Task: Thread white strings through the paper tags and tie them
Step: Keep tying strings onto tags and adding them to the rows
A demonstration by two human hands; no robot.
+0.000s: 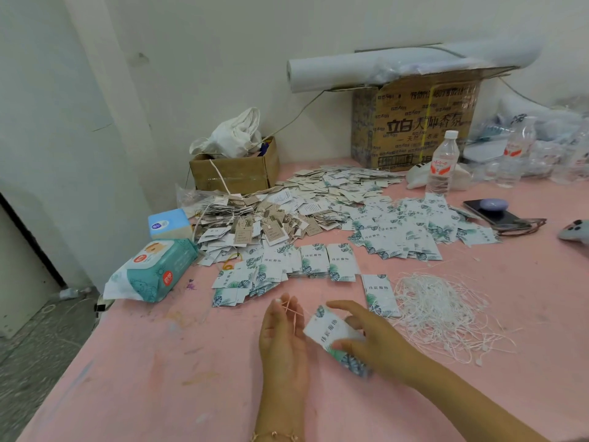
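My right hand (369, 341) grips a white paper tag (331, 333) with a green leaf print, held low over the pink table (159, 362). A thin white string (294, 314) runs from the tag's top end across the fingers of my left hand (282, 333), which holds it with fingers nearly straight. A loose heap of white strings (446, 311) lies just right of my hands. One single tag (379, 295) lies beside that heap. Rows and piles of leaf-print tags (318, 261) spread beyond my hands.
A big mound of strung tags (271, 218) fills the table's middle. At the left edge sit a wet-wipe pack (153, 269) and a blue tissue box (169, 223). Behind stand two cardboard boxes (236, 173), a water bottle (443, 164) and a phone (494, 212).
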